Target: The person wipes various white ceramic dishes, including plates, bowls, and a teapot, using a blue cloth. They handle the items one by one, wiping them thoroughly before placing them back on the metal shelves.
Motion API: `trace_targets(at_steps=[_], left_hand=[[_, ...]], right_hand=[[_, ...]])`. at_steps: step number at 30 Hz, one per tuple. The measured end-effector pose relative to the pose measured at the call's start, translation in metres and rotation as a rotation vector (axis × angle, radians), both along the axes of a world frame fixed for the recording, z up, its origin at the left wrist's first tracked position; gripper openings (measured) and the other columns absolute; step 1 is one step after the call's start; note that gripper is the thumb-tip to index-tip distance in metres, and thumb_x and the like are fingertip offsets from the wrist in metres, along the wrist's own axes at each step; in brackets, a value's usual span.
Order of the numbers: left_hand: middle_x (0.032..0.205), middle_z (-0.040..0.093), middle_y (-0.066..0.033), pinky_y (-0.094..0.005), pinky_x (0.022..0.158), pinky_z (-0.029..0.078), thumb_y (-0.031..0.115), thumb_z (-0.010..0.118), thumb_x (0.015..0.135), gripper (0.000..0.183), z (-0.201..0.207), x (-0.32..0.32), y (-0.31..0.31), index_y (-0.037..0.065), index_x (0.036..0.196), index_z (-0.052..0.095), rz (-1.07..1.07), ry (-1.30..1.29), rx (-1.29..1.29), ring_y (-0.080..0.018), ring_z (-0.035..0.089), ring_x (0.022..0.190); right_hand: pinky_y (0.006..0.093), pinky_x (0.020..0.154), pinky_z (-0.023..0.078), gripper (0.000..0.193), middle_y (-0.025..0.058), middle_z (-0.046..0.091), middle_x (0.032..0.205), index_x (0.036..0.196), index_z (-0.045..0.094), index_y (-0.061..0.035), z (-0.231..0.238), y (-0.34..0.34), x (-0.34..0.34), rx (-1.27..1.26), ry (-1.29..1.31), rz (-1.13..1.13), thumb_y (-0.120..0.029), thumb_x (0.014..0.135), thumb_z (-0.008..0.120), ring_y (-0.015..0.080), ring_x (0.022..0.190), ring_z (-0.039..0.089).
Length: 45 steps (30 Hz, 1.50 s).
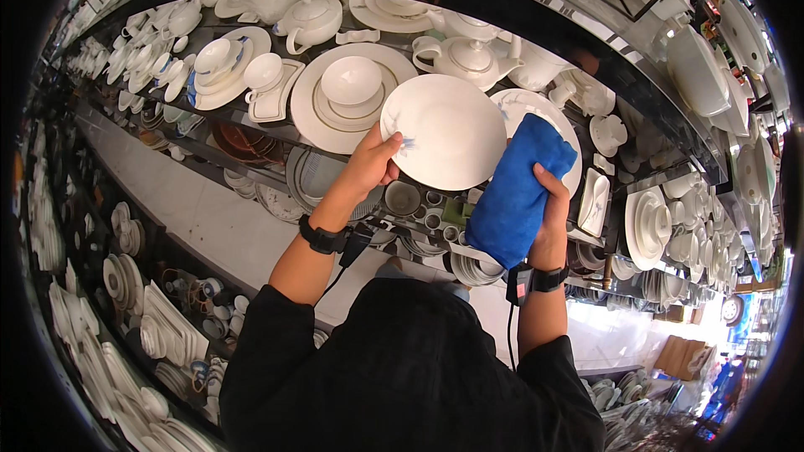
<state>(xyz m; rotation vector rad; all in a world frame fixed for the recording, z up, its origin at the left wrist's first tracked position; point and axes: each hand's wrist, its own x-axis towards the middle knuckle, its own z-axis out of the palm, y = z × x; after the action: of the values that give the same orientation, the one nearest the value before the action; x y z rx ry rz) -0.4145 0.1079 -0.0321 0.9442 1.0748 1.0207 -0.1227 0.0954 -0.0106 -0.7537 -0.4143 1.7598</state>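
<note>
My left hand (373, 159) grips the left rim of a round white plate (456, 138) with a pale blue floral motif, thumb on its face. The plate is tilted up toward me above the shelf. In my right hand (553, 201) is a folded blue cloth (521, 188), its thumb on the front and the other fingers hidden behind. The cloth's left edge overlaps the plate's right rim in this view; whether they touch I cannot tell. Behind the cloth another white plate (563, 117) shows in part.
On the shelf stand a bowl on stacked plates (314, 113), a teapot (473, 59) and a rectangular dish (594, 201). A dark shelf edge (536, 21) crosses above. Crockery fills racks at the left (126, 368) and right (699, 71). Pale floor tiles (209, 205) lie below.
</note>
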Motion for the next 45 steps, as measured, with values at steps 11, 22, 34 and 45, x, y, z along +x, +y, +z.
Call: trace_targets(at_steps=[11, 22, 34, 45], left_hand=[[0.073, 0.061, -0.0026, -0.0207, 0.038, 0.038, 0.028, 0.046, 0.101, 0.038, -0.009, 0.004, -0.001, 0.007, 0.133, 0.044, 0.034, -0.062, 0.031, -0.008, 0.05, 0.044], [0.077, 0.062, -0.0046, -0.0226, 0.039, 0.041, 0.034, 0.046, 0.1, 0.041, -0.015, 0.005, 0.001, 0.004, 0.129, 0.044, 0.063, -0.119, 0.008, -0.0106, 0.054, 0.047], [0.078, 0.063, -0.0047, -0.0245, 0.048, 0.042, 0.054, 0.035, 0.099, 0.057, -0.027, -0.009, -0.004, 0.006, 0.127, 0.046, 0.097, -0.135, -0.069, -0.0124, 0.058, 0.059], [0.1, 0.067, -0.0141, -0.0275, 0.065, 0.052, 0.027, 0.055, 0.097, 0.046, -0.042, 0.033, -0.076, 0.001, 0.134, 0.044, -0.463, -0.097, -0.186, -0.0184, 0.066, 0.084]], right_hand=[[0.0445, 0.086, 0.055, 0.045, 0.0202, 0.063, 0.111, 0.126, 0.049, 0.006, -0.004, 0.005, 0.002, -0.012, -0.021, 0.0, -0.007, 0.085, 0.063, 0.0331, 0.094, 0.066], [0.0452, 0.088, 0.055, 0.046, 0.0205, 0.063, 0.112, 0.126, 0.049, 0.006, -0.003, 0.005, 0.006, -0.038, -0.026, -0.007, -0.008, 0.085, 0.063, 0.0334, 0.097, 0.066], [0.0462, 0.098, 0.049, 0.061, 0.0231, 0.055, 0.129, 0.137, 0.039, 0.0055, 0.005, -0.004, 0.019, 0.049, 0.0, -0.005, -0.014, 0.084, 0.06, 0.0361, 0.112, 0.06], [0.0357, 0.086, 0.052, 0.057, 0.0179, 0.059, 0.115, 0.129, 0.045, -0.0005, -0.006, -0.036, 0.102, 0.072, -0.957, -0.409, 0.004, 0.074, 0.059, 0.03, 0.104, 0.061]])
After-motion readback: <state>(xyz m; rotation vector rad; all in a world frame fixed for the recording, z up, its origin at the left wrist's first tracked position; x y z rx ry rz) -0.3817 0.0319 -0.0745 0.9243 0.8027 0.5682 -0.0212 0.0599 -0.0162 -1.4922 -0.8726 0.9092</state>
